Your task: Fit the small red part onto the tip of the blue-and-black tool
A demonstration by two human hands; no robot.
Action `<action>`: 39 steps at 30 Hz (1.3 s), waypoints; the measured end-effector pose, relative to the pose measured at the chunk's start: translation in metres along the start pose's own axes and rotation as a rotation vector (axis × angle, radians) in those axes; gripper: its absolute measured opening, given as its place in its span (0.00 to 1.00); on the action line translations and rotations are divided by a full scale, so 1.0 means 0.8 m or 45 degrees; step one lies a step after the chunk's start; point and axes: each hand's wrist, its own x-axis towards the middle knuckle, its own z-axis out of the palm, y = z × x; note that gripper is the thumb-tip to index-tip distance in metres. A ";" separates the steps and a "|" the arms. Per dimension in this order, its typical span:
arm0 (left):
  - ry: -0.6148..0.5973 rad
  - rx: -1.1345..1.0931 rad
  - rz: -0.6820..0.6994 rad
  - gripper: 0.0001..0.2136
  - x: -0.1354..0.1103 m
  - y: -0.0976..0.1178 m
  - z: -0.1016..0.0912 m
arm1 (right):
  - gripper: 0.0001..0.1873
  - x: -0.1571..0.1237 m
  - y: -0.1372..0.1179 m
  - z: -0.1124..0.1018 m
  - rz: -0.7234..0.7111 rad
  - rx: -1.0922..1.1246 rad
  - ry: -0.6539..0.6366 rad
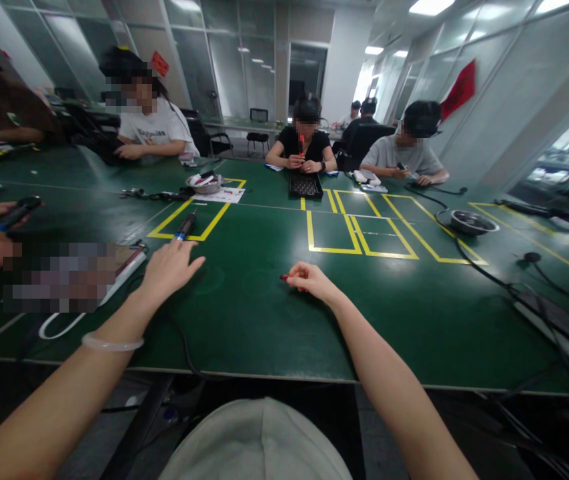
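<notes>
My left hand (pixel 168 267) stretches over the green table (pixel 264 313), fingers out and flat, its tips almost at the butt of a black electric screwdriver with a blue band (pixel 185 226) that lies in a yellow taped box. A pale bangle rings that wrist. My right hand (pixel 309 278) is closed in a pinch on a small red part (pixel 284 277), held just above the table top.
Yellow tape outlines (pixel 359 233) mark the table's middle. A black parts tray (pixel 305 185) and a metal bowl (pixel 471 222) stand further off, cables and a power strip (pixel 559 327) at right. Other people sit round the far side and at my left.
</notes>
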 end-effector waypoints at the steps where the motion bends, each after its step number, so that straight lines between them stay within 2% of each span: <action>1: 0.024 0.076 -0.098 0.26 -0.004 -0.016 -0.001 | 0.15 0.000 0.000 0.001 -0.004 -0.003 -0.003; 3: 0.015 0.233 -0.242 0.25 -0.012 -0.038 -0.004 | 0.15 0.000 0.002 0.001 -0.014 -0.018 -0.008; 8: -0.268 0.441 -0.332 0.26 -0.023 -0.052 -0.002 | 0.14 -0.002 0.003 0.001 -0.028 -0.033 -0.020; 11: -0.328 0.402 -0.316 0.27 -0.016 -0.054 0.005 | 0.14 -0.002 0.001 0.002 -0.022 -0.042 -0.027; 15: -0.357 0.292 -0.160 0.26 -0.002 -0.043 0.015 | 0.14 -0.002 -0.001 0.003 -0.023 -0.078 -0.043; 21: -0.244 0.281 -0.027 0.27 -0.007 0.022 0.024 | 0.13 -0.001 0.003 0.002 -0.065 -0.138 -0.047; 30: -0.253 0.106 0.170 0.22 -0.055 0.126 0.009 | 0.13 0.000 0.005 0.003 -0.104 -0.210 -0.065; 35: -0.239 0.010 0.344 0.20 -0.074 0.172 0.006 | 0.12 -0.003 0.000 0.002 -0.164 -0.261 -0.077; 39: -0.268 -0.039 0.441 0.19 -0.082 0.199 0.004 | 0.11 -0.004 0.000 0.000 -0.196 -0.358 -0.086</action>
